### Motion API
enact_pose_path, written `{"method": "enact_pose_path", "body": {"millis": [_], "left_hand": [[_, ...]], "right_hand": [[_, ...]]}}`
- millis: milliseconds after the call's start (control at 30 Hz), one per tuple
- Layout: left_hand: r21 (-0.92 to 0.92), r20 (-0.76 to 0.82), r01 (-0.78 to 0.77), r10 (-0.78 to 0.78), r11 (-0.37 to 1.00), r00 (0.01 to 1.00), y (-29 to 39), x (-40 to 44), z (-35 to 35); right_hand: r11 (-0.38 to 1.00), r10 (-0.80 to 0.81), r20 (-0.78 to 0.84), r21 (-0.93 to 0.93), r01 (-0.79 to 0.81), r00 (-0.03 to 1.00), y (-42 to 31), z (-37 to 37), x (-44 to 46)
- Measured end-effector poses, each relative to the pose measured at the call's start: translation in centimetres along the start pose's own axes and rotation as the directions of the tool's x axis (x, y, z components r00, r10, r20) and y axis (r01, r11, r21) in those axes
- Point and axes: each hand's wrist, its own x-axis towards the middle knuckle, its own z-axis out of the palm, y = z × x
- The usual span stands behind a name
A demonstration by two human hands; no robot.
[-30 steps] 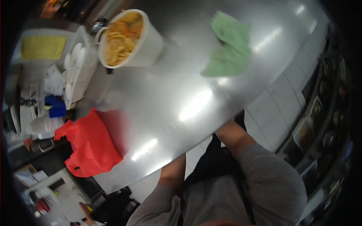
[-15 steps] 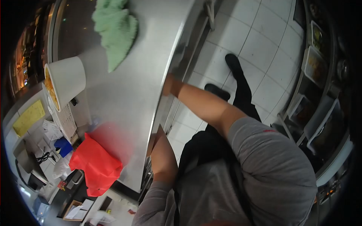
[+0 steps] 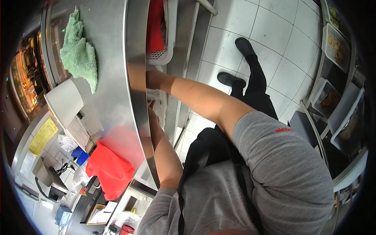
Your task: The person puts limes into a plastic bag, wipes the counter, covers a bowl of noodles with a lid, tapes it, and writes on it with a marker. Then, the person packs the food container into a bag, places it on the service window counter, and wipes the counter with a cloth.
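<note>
White bag-like material is lying beneath the near edge of the steel counter, where the left hand and right hand are reaching in beside it. That edge is partly hiding both hands, so whether their fingers are spreading or gripping cannot be told. Beyond the right hand, red material is sitting in a perforated white basket. Atop the counter, a green cloth is lying between the near and far edges; a red bag is resting along the left edge.
</note>
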Motion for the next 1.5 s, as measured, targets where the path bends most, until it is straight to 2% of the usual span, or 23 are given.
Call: {"method": "enact_pose_path", "body": {"millis": [100, 167, 233, 267, 400, 467, 500, 533, 567, 667, 700, 733, 767, 900, 933, 1033, 1100, 1133, 1200, 1233, 1333, 1367, 1500], "left_hand": [[-0.038, -0.024, 0.000, -0.001, 0.999, 1.000, -1.4, 1.3, -2.2], [-0.102, -0.057, -0.002, -0.004, 0.995, 0.998, -1.5, 0.8, -3.2], [-0.191, -0.079, -0.004, -0.011, 0.982, 0.997, -1.1, -0.5, -3.5], [-0.245, -0.094, -0.012, -0.011, 0.969, 0.995, -1.0, -1.1, -3.6], [-0.453, -0.120, -0.019, -0.040, 0.891, 0.992, -0.2, -3.9, -3.6], [-0.556, -0.102, -0.004, -0.063, 0.831, 0.993, 0.3, -5.4, -3.5], [-0.598, -0.079, 0.020, -0.084, 0.801, 0.993, 0.6, -6.2, -3.4], [-0.628, -0.054, 0.050, -0.108, 0.776, 0.993, 0.8, -7.0, -3.5], [-0.657, -0.020, 0.084, -0.128, 0.749, 0.992, 1.1, -7.8, -3.4], [-0.700, 0.148, 0.277, -0.246, 0.658, 0.958, 1.9, -10.4, -3.4], [-0.664, 0.208, 0.265, -0.168, 0.699, 0.964, 1.2, -10.8, -3.3], [-0.678, 0.203, 0.259, -0.164, 0.687, 0.965, 1.5, -11.4, -3.3], [-0.614, 0.328, 0.358, -0.186, 0.703, 0.926, 1.9, -12.0, -3.4], [-0.431, 0.607, 0.542, -0.213, 0.722, 0.766, 3.8, -15.3, -4.1], [-0.391, 0.638, 0.510, -0.174, 0.766, 0.750, 5.1, -15.8, -4.1], [-0.394, 0.578, 0.382, -0.098, 0.836, 0.810, 9.7, -17.2, -3.6], [-0.403, 0.546, 0.054, 0.193, 0.913, 0.815, 11.1, -16.9, -3.6], [-0.429, 0.528, 0.042, 0.212, 0.903, 0.823, 12.4, -17.0, -4.3], [-0.370, 0.518, -0.046, 0.247, 0.928, 0.819, 15.8, -17.1, -6.0], [-0.394, 0.479, -0.135, 0.329, 0.909, 0.814, 17.0, -17.2, -6.7], [-0.367, 0.379, -0.258, 0.396, 0.894, 0.836, 19.7, -17.7, -8.6], [-0.382, 0.315, -0.297, 0.426, 0.875, 0.848, 19.8, -17.5, -8.7], [-0.464, 0.228, -0.257, 0.395, 0.847, 0.890, 21.7, -17.2, -9.4]], "right_hand": [[0.997, 0.052, -0.039, -0.061, -0.054, 0.998, 0.2, 0.8, -0.5], [0.989, 0.142, -0.052, 0.034, -0.141, 0.988, -0.3, -0.1, -0.5], [0.935, 0.245, -0.054, 0.276, -0.222, 0.968, 0.4, -0.2, -0.2], [0.939, 0.237, -0.048, 0.267, -0.216, 0.970, 0.7, -0.3, -0.1], [0.995, -0.093, -0.074, -0.052, 0.089, 0.993, -0.6, -2.0, -0.1], [0.984, -0.024, 0.101, 0.177, 0.006, 0.995, -4.6, -8.3, -0.4], [0.993, -0.094, 0.052, -0.063, 0.098, 0.994, -3.9, -7.1, -1.1], [0.939, 0.046, 0.039, 0.338, -0.057, 0.998, -2.8, -6.4, -2.5], [0.847, 0.187, 0.170, 0.471, -0.246, 0.968, -4.2, -8.6, -3.9], [0.752, 0.422, 0.383, 0.359, -0.553, 0.822, -5.0, -10.3, -8.4], [0.587, 0.530, 0.505, 0.361, -0.725, 0.681, -7.7, -13.2, -9.5], [0.515, 0.507, 0.576, 0.394, -0.761, 0.641, -7.7, -13.9, -10.6], [0.445, 0.474, 0.643, 0.415, -0.794, 0.602, -7.5, -14.9, -11.3], [0.553, 0.378, 0.586, 0.477, -0.683, 0.716, -10.8, -21.7, -13.5], [0.577, 0.374, 0.585, 0.460, -0.675, 0.719, -12.6, -23.3, -13.6], [0.712, 0.291, 0.557, 0.417, -0.565, 0.778, -18.3, -26.6, -13.5], [0.768, 0.264, 0.522, 0.395, -0.504, 0.811, -21.5, -27.6, -12.7], [0.786, 0.251, 0.531, 0.376, -0.491, 0.809, -23.7, -28.1, -11.7], [0.996, 0.037, 0.340, 0.069, -0.064, 0.940, -28.3, -28.7, -9.1], [0.994, -0.035, 0.252, 0.105, 0.009, 0.967, -30.2, -28.0, -8.2], [0.987, -0.162, 0.227, 0.034, 0.158, 0.960, -32.7, -26.3, -6.2], [0.977, -0.211, 0.118, 0.022, 0.210, 0.970, -33.7, -25.6, -5.6], [0.912, -0.411, 0.078, 0.025, 0.410, 0.908, -34.4, -24.9, -2.3]]}}
